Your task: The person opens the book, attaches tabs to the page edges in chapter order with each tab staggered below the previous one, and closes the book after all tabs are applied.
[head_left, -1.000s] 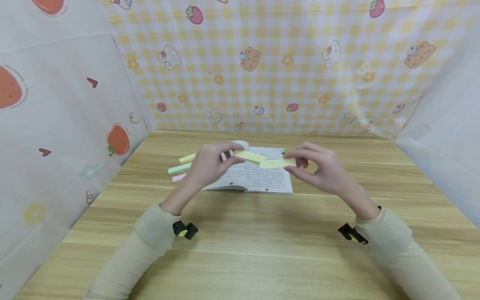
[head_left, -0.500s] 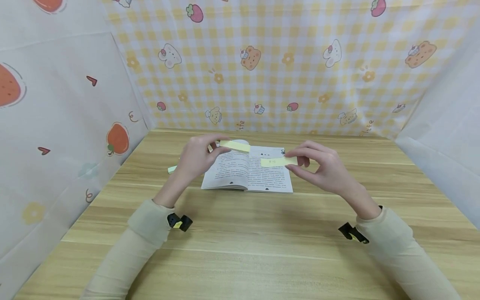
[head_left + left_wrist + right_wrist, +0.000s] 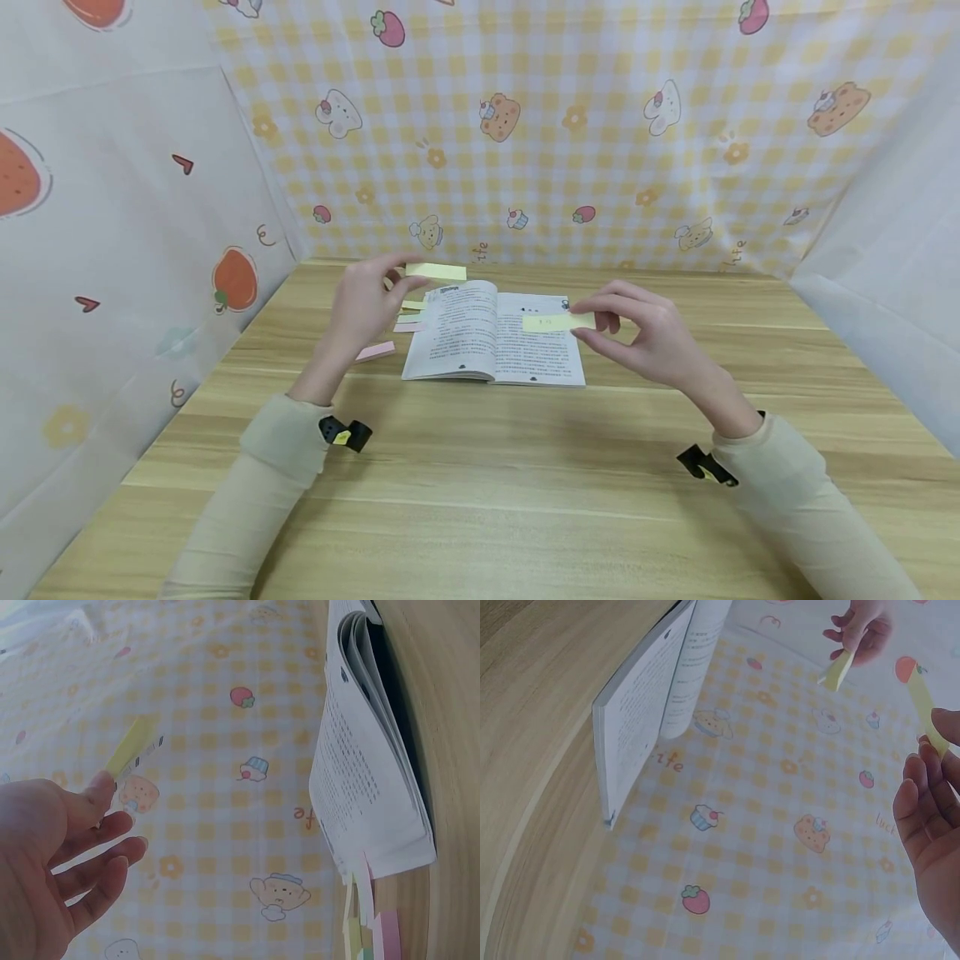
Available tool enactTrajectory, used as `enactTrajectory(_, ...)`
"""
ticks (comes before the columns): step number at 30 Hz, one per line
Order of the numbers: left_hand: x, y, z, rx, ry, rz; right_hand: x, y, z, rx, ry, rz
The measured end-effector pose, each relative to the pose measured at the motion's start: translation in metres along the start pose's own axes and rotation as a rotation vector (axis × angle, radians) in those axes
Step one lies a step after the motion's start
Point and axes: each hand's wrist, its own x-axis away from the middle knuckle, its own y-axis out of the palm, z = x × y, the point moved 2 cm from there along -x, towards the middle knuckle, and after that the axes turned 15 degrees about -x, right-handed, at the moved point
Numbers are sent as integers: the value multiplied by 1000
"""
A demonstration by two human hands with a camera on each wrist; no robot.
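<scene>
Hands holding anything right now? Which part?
Left hand pinches a yellow sticky-note pad at its left end. Right hand pinches a single yellow sticky note at its right end, above the open book.

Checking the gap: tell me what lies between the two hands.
In the head view, the open book lies on the table between the left hand and right hand, below their yellow sticky strips.
</scene>
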Motion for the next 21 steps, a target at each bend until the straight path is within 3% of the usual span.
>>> enactTrajectory(21, -3, -6, -45, -18, -185, -42, -1, -2, 0, -4, 21, -2)
